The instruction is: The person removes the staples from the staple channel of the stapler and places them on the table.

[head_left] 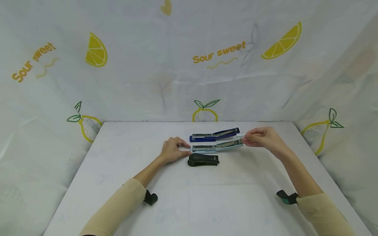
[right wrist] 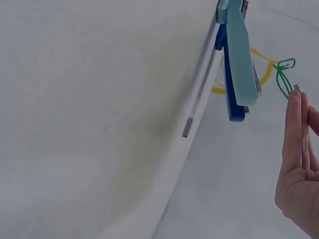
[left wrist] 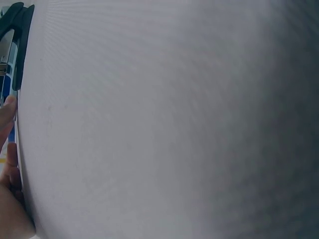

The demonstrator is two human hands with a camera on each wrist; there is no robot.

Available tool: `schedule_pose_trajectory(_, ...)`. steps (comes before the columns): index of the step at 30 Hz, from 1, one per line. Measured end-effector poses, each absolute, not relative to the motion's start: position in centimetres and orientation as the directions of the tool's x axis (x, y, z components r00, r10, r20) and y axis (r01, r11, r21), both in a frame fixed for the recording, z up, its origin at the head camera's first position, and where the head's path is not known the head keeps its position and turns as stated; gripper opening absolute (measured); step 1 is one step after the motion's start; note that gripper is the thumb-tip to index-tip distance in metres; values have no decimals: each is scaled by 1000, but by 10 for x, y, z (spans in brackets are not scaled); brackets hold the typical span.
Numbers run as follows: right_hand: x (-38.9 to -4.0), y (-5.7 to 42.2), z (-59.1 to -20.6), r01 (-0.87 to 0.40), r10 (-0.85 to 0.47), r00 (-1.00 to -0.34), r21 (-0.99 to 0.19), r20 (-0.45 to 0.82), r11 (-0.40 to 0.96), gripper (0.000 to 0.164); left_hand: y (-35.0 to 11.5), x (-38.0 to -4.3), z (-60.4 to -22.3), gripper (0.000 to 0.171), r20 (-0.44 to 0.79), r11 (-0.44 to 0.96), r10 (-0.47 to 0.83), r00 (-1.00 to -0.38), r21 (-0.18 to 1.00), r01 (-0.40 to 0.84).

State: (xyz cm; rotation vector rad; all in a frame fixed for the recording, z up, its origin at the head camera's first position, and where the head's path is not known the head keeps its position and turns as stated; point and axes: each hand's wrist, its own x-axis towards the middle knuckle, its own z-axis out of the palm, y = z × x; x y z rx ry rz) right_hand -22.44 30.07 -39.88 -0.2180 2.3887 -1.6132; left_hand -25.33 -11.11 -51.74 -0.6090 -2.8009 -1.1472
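Two staplers lie opened out flat side by side, a dark blue stapler [head_left: 202,138] behind and a light blue stapler [head_left: 204,149] in front. Nearest me is a closed black stapler [head_left: 203,159]. My left hand [head_left: 174,150] holds the left end of the light blue stapler between thumb and forefinger. Beyond the raised arm at the other end, my right hand [head_left: 264,139] pinches a small strip of staples; only its silver tip [right wrist: 297,88] shows above the fingertips in the right wrist view. In the left wrist view, the left hand [left wrist: 9,164] is mostly cut off.
Another short staple strip [right wrist: 187,127] lies on the white tabletop [head_left: 189,203] in the right wrist view. A white sheet with lemon prints [head_left: 141,65] hangs behind the table. Dark wrist mounts [head_left: 151,198] stick out at both sleeves.
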Motion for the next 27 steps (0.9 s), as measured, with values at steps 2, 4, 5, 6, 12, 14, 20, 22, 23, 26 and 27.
schedule_pose_trajectory(2,-225,306,-401,20,-259,-958,-928,-125,373,44,-112,-254,-517,24,188,648,338,-922,664,372)
schedule_pose_trajectory(4,-226,311,-404,34,-253,-958,-928,-137,371,45,-112,-254,-517,24,181,653,334,-925,663,366)
schedule_pose_trajectory(5,-226,313,-405,49,-246,-958,-929,-147,367,45,-112,-254,-517,24,179,654,333,-926,664,364)
schedule_pose_trajectory(6,-227,315,-407,60,-241,-958,-929,-157,366,46,-112,-254,-517,24,178,655,333,-926,663,363)
schedule_pose_trajectory(12,-228,325,-415,91,-215,-959,-917,-186,388,47,-112,-256,-517,25,182,649,341,-922,664,371)
schedule_pose_trajectory(14,-228,328,-418,95,-211,-959,-915,-190,392,46,-112,-255,-517,25,185,649,342,-921,663,374)
schedule_pose_trajectory(20,-230,334,-426,121,-217,-949,-902,-227,415,45,-111,-254,-518,24,193,645,340,-920,664,378)
schedule_pose_trajectory(22,-232,335,-429,130,-223,-944,-897,-242,423,45,-111,-253,-518,24,185,645,339,-922,668,371)
schedule_pose_trajectory(23,-233,336,-431,140,-221,-942,-894,-252,426,45,-111,-253,-517,25,181,645,338,-923,670,368)
schedule_pose_trajectory(26,-236,337,-435,155,-221,-936,-885,-273,440,46,-110,-253,-517,25,174,645,337,-925,673,361)
schedule_pose_trajectory(27,-237,338,-436,160,-218,-935,-881,-280,445,46,-110,-252,-517,25,177,646,336,-925,672,362)
